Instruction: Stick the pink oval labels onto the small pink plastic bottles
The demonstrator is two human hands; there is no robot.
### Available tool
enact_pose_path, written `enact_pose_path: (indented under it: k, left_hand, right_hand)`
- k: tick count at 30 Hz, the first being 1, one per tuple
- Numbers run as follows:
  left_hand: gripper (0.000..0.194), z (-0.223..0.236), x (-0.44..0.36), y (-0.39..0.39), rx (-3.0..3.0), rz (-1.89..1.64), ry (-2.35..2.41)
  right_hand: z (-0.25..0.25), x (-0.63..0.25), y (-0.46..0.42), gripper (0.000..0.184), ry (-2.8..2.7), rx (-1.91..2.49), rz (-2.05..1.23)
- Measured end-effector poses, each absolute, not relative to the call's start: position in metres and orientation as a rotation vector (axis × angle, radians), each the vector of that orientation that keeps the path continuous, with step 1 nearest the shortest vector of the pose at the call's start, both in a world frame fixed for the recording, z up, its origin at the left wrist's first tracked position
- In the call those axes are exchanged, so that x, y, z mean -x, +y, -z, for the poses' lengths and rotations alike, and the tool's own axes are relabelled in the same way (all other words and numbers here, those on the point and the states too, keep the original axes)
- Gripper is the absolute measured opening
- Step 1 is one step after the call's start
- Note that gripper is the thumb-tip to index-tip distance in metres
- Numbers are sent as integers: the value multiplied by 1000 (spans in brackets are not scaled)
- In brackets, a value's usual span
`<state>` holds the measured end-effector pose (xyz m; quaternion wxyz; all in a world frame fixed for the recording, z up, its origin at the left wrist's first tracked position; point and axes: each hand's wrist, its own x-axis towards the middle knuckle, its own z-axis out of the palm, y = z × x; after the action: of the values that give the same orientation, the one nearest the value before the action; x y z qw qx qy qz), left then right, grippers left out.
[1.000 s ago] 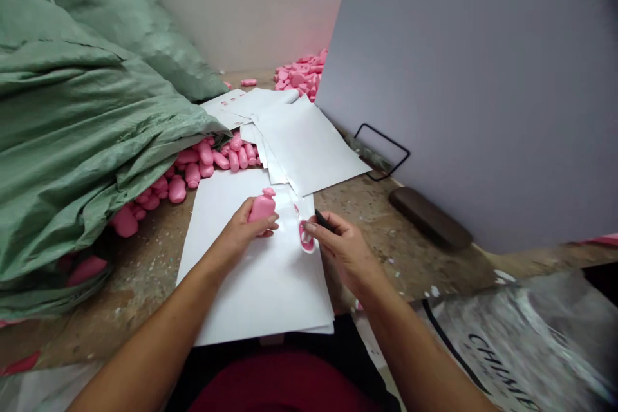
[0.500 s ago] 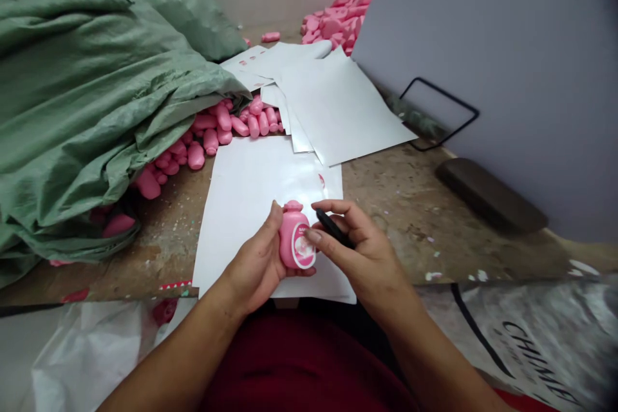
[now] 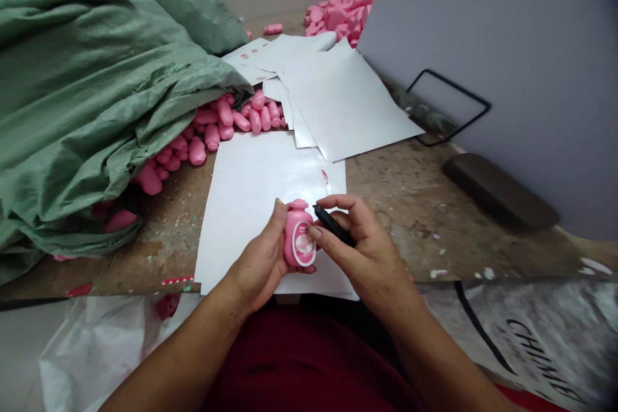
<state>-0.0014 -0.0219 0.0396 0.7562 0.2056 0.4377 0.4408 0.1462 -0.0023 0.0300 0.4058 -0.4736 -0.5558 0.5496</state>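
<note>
My left hand point(image 3: 263, 257) is closed around a small pink bottle point(image 3: 290, 241), held upright above the white sheets. An oval label point(image 3: 304, 246) with a white border sits on the bottle's front. In my right hand point(image 3: 360, 241) is a slim black tool with a pointed tip, like a pen or craft knife point(image 3: 332, 224); its exact kind I cannot make out. My right thumb touches the label's upper edge. Under both hands lies a white label sheet point(image 3: 251, 180), with one red-and-white label left near its right side.
A green woven sack point(image 3: 96, 90) spills many pink bottles point(image 3: 212, 135) on the left. More white sheets point(image 3: 357, 103) lie behind. A pink heap point(image 3: 342, 9) is at the back. To the right stand a grey panel point(image 3: 506, 32), a black wire frame point(image 3: 451, 80) and a dark oblong case point(image 3: 502, 192).
The view has shifted slightly. Both hands still hold the bottle and the black tool close together, with the thumb still at the label.
</note>
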Motion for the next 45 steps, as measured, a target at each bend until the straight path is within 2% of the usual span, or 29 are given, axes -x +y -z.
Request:
enact_pose_path:
  k: [16, 23, 27, 32, 35, 40, 45]
  left_hand:
    - [65, -34, 1, -22, -469, -958, 984]
    - [49, -37, 3, -25, -561, -918, 1034]
    - [59, -38, 3, -29, -651, -888, 1021]
    - [64, -39, 2, -29, -620, -893, 985]
    - [59, -39, 3, -28, -529, -877, 936]
    - [29, -34, 3, -25, -357, -905, 830]
    - [24, -29, 3, -21, -252, -903, 730]
  right_hand:
    - [-25, -144, 0, 29, -1383, 1219, -1372]
    - [-26, -144, 1, 23, -1432, 1218, -1314]
    - [-28, -146, 0, 22, -1475, 1269, -1270]
    - [-31, -149, 0, 20, -1518, 1259, -1280]
    - [-31, -149, 1, 20, -1500, 1247, -1326]
    - [-33, -149, 3, 26, -1373, 1185, -1467]
    - [-33, -146, 3, 31, -1221, 1146, -1540]
